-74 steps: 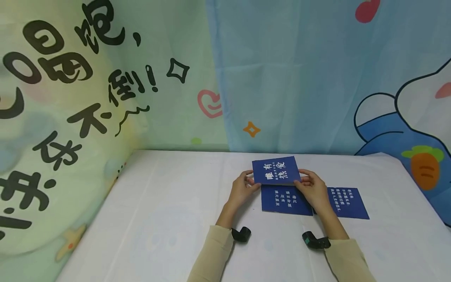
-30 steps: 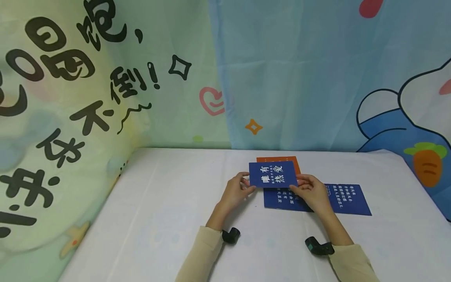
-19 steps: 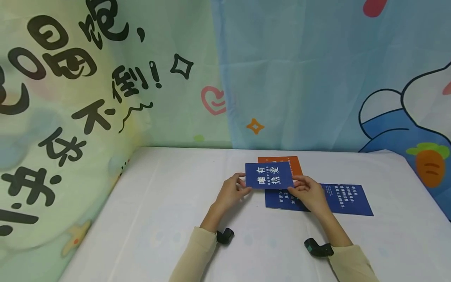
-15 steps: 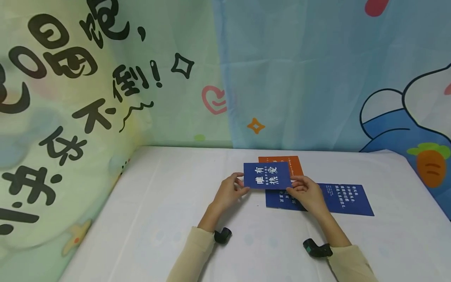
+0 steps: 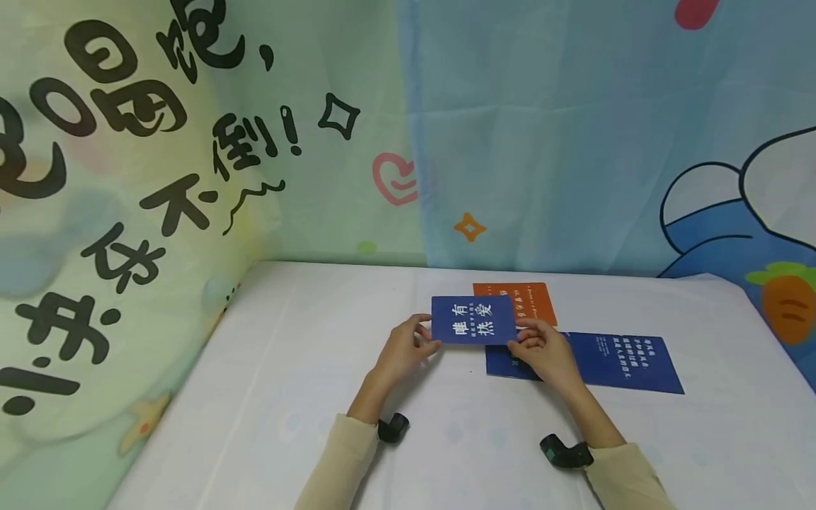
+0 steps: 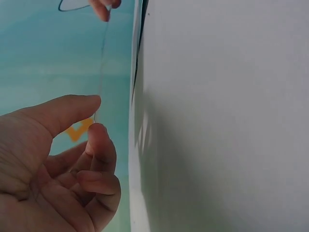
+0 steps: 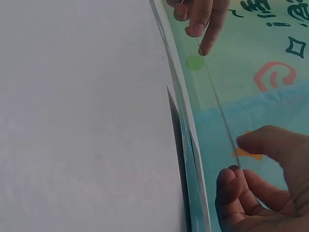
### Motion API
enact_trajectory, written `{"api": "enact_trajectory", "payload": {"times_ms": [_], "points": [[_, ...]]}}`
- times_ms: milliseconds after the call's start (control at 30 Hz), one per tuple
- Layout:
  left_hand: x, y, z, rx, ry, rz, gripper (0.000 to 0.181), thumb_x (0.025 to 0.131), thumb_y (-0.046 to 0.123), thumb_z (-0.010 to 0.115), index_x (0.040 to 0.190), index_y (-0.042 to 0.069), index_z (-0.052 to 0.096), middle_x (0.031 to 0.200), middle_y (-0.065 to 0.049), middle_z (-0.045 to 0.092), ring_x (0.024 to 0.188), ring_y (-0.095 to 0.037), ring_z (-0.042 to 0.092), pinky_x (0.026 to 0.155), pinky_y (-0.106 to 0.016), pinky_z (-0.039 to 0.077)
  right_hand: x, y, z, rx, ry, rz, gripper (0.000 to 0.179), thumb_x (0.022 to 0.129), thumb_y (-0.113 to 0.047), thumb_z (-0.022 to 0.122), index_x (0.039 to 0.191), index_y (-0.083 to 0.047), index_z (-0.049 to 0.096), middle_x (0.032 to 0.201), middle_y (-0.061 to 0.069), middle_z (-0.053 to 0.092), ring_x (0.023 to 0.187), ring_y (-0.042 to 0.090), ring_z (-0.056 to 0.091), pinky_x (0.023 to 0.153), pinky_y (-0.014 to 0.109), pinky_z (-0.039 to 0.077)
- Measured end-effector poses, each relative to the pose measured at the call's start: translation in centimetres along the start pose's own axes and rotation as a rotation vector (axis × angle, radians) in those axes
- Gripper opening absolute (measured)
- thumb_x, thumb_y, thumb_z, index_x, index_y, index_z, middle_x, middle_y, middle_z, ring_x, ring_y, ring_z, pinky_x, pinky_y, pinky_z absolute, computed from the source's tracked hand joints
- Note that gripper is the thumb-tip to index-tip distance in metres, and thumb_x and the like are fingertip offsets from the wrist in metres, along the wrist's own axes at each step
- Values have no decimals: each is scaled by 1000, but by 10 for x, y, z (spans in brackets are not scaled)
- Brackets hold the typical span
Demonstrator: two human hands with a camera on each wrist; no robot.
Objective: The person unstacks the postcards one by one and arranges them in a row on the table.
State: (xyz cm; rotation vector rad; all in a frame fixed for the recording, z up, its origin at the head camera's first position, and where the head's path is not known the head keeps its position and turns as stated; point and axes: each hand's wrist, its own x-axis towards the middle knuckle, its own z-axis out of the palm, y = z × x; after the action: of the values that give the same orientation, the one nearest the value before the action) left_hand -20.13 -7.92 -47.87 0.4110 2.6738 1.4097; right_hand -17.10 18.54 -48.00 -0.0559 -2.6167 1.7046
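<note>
A blue card (image 5: 473, 320) with white characters is held between both hands, raised over the table. My left hand (image 5: 403, 348) pinches its left edge between thumb and fingers; my right hand (image 5: 550, 355) pinches the right edge the same way. Both wrist views show the card edge-on as a thin line, with the left thumb (image 6: 72, 110) and the right thumb (image 7: 268, 142) against it. Behind the held card lies an orange card (image 5: 537, 303), partly covered by it. Another blue card (image 5: 503, 363) lies below, partly hidden by the held card and right hand.
To the right of the right hand, a blue card (image 5: 627, 363) with white text lies on the white-covered table (image 5: 274, 397). A printed cloth backdrop (image 5: 542, 142) rises along the table's back edge, and another printed cloth (image 5: 115, 340) stands along the left.
Both hands have moved left and a little nearer with the blue card, which stays pinched throughout. The orange card behind it has come into view; the cards on the table lie where they were.
</note>
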Motion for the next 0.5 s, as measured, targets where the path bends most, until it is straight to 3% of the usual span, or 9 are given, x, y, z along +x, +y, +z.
{"api": "enact_trajectory", "payload": {"times_ms": [167, 500], "points": [[-4, -5, -6, -2, -15, 5, 50, 86, 11, 73, 131, -1, 54, 89, -5, 61, 71, -10, 56, 60, -21, 46, 0, -1, 5, -17, 9, 6, 41, 90, -10, 70, 125, 6, 56, 102, 17, 60, 77, 8, 52, 66, 13, 45], [-12, -7, -19, 26, -27, -71, 54, 85, 18, 77, 131, 0, 55, 90, -4, 61, 71, -11, 61, 59, -22, 47, 0, -3, 16, -31, -35, 27, 40, 89, -8, 70, 124, 6, 58, 102, 16, 62, 80, 13, 54, 67, 14, 47]]}}
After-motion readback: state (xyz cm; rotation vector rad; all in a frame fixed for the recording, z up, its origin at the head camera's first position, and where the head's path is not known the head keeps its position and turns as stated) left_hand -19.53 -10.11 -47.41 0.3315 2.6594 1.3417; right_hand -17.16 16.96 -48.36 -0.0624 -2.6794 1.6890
